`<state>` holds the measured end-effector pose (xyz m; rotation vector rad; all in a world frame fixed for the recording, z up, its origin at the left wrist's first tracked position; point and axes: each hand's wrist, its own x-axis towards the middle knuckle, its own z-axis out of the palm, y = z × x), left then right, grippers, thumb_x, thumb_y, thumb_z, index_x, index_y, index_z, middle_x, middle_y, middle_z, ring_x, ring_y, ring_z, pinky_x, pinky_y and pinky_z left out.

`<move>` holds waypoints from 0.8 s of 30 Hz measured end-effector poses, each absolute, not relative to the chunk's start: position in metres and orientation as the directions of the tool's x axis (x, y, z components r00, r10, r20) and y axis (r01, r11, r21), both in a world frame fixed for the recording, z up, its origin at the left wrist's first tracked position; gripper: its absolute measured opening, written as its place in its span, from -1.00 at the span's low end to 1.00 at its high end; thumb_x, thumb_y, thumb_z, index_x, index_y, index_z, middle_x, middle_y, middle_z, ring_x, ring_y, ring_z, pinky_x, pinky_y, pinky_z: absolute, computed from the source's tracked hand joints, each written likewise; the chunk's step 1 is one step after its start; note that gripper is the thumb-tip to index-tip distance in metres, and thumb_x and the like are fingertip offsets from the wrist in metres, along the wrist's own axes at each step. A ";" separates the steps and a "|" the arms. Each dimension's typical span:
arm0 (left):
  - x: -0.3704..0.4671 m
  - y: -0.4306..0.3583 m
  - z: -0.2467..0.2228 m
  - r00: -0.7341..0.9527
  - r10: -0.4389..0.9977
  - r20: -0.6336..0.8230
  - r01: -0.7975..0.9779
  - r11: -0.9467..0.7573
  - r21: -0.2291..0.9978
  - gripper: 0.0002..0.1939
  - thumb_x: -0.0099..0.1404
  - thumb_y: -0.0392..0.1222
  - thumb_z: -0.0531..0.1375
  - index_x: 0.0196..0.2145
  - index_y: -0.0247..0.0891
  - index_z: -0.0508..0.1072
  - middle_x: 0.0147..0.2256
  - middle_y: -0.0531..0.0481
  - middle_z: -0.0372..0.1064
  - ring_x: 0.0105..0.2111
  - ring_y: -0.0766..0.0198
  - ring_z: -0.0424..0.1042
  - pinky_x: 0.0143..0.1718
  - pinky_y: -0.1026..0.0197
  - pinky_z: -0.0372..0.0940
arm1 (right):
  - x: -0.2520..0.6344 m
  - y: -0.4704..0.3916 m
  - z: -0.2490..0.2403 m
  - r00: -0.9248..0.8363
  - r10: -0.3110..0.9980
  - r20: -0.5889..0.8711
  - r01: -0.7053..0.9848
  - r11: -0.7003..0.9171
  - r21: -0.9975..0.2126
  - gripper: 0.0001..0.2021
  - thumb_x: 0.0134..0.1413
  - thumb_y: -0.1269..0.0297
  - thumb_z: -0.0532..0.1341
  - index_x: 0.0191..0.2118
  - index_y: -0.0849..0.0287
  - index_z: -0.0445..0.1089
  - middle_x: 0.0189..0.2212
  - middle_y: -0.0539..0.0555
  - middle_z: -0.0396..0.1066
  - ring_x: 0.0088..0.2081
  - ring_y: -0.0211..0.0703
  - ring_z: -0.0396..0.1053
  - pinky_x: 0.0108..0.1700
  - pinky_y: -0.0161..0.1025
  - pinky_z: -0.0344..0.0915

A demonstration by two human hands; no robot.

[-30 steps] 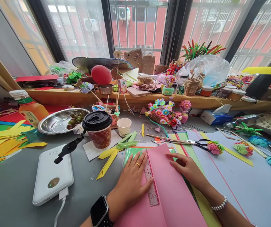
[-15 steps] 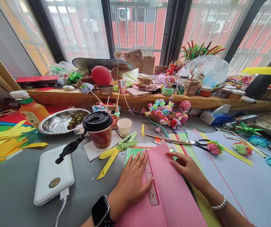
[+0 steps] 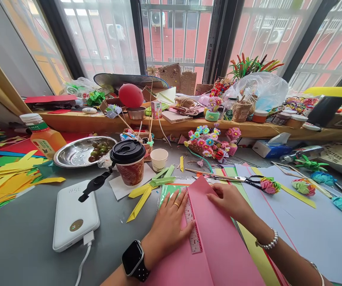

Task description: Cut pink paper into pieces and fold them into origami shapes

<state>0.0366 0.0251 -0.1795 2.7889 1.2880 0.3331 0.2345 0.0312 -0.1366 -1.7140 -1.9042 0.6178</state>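
A large pink sheet of paper [image 3: 218, 234] lies in front of me, with a crease running down it. My left hand [image 3: 172, 218] is spread flat over a clear patterned ruler [image 3: 195, 240] and presses it against the sheet; its fingers are open. At the sheet's upper right edge, my right hand [image 3: 229, 200] pinches the pink paper between thumb and fingers, and that side is lifted slightly. Scissors [image 3: 248, 180] lie beyond the right hand, partly beside a pink and green folded paper flower [image 3: 269, 185].
Left of the sheet are a white power bank [image 3: 75, 214] with a cable, a lidded coffee cup [image 3: 127, 163], a paper cup [image 3: 159, 159] and yellow paper strips [image 3: 139, 202]. White sheets [image 3: 302, 234] lie at right. A metal plate [image 3: 66, 157] holds grapes.
My right hand has closed on the pink sheet's right edge, its fingers curled where they were more stretched out. My left hand stays on the ruler. The view has shifted slightly.
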 end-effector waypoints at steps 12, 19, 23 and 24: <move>0.035 0.025 -0.176 0.639 0.765 0.085 0.747 -0.643 0.169 -0.39 0.22 0.08 -0.20 0.15 -0.26 -0.19 0.16 -0.05 -0.22 0.14 0.11 -0.21 0.10 -0.02 -0.20 | 0.234 0.028 -0.137 -0.077 0.994 0.075 0.780 0.107 -0.616 -0.81 -0.09 0.31 0.02 -0.40 0.19 0.36 -0.53 0.03 0.37 -0.50 -0.18 0.28 -0.47 -0.31 0.12; 0.031 0.025 -0.167 0.682 0.731 0.010 0.716 -0.671 0.194 -0.32 0.18 0.14 -0.19 0.15 -0.28 -0.24 0.17 -0.10 -0.30 0.15 0.10 -0.32 0.10 -0.04 -0.26 | 0.235 0.027 -0.136 -0.092 0.994 0.065 0.779 0.112 -0.617 -0.82 -0.09 0.32 0.02 -0.44 0.19 0.34 -0.56 0.01 0.36 -0.52 -0.20 0.27 -0.49 -0.32 0.11; 0.032 0.024 -0.167 0.672 0.740 0.023 0.724 -0.664 0.185 -0.33 0.18 0.16 -0.21 0.15 -0.26 -0.22 0.17 -0.08 -0.30 0.15 0.11 -0.31 0.10 -0.03 -0.25 | 0.235 0.027 -0.136 -0.086 0.994 0.067 0.776 0.108 -0.621 -0.83 -0.09 0.32 0.02 -0.45 0.18 0.35 -0.56 0.00 0.37 -0.52 -0.21 0.27 -0.49 -0.32 0.11; 0.033 0.024 -0.168 0.671 0.741 0.028 0.726 -0.664 0.182 -0.33 0.18 0.16 -0.21 0.15 -0.26 -0.22 0.17 -0.08 -0.29 0.15 0.10 -0.31 0.10 -0.03 -0.25 | 0.236 0.027 -0.136 -0.085 0.994 0.065 0.772 0.107 -0.626 -0.83 -0.10 0.32 0.02 -0.44 0.18 0.35 -0.56 0.00 0.37 -0.52 -0.20 0.27 -0.49 -0.32 0.11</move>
